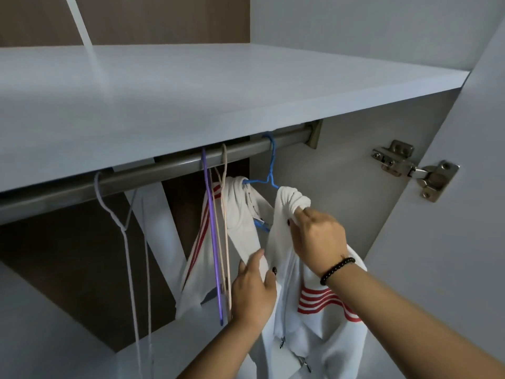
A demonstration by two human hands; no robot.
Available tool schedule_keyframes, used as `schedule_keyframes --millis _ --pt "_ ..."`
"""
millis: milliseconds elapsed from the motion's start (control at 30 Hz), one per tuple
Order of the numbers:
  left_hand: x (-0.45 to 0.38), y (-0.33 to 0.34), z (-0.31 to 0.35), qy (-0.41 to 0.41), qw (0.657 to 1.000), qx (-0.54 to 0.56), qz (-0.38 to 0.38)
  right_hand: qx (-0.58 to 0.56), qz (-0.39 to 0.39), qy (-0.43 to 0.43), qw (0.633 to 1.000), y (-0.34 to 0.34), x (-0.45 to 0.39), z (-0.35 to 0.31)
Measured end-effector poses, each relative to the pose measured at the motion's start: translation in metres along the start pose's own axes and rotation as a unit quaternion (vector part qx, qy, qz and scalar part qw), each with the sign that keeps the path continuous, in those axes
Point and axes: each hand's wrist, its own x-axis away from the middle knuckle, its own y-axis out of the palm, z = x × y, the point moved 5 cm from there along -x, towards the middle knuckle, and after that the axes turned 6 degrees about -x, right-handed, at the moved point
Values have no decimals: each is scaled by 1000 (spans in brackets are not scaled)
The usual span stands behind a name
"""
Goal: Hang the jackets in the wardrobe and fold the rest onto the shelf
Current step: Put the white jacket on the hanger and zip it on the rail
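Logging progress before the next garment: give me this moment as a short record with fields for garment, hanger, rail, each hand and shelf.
garment: white jacket with red stripes, draped on the blue hanger
hanger: blue hanger, hooked over the rail
rail: metal rail under the shelf; also carries a purple hanger, a beige hanger and a white hanger, all bare
left hand: left hand holds the jacket's front edge
right hand: right hand pinches the bunched collar
shelf: white shelf, nothing visible on it

white jacket (289,269) | red stripes, unzipped | draped on blue hanger (270,170) | hanger hooked on rail (169,165)
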Motion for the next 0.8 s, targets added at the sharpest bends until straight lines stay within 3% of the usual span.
schedule_keyframes --millis 67,100,133,167,200,233,367,600,800 --pt "-4 -1 2 8 1000 -6 4 -17 -57 52 997 13 13 -2" --pt "-7 -1 1 10 1000 -8 0 -75 -103 132 983 22 21 5" --pt "-9 0 0 12 1000 -12 -9 -157 -159 226 948 31 29 11" --pt "-12 1 -1 12 999 -21 -20 -263 -222 311 886 41 39 14" --pt "-13 3 -3 10 999 -36 -35 -348 -260 364 824 48 47 16" --pt "-14 4 -4 8 997 -52 -47 -392 -277 372 794 50 50 16" --pt "-15 11 -9 21 996 -76 -47 -450 -271 320 789 45 57 19" --pt "-11 12 -7 22 998 53 -32 -512 -254 324 754 47 94 31" --pt "5 3 8 -50 981 180 -46 -439 -393 277 759 53 156 4"
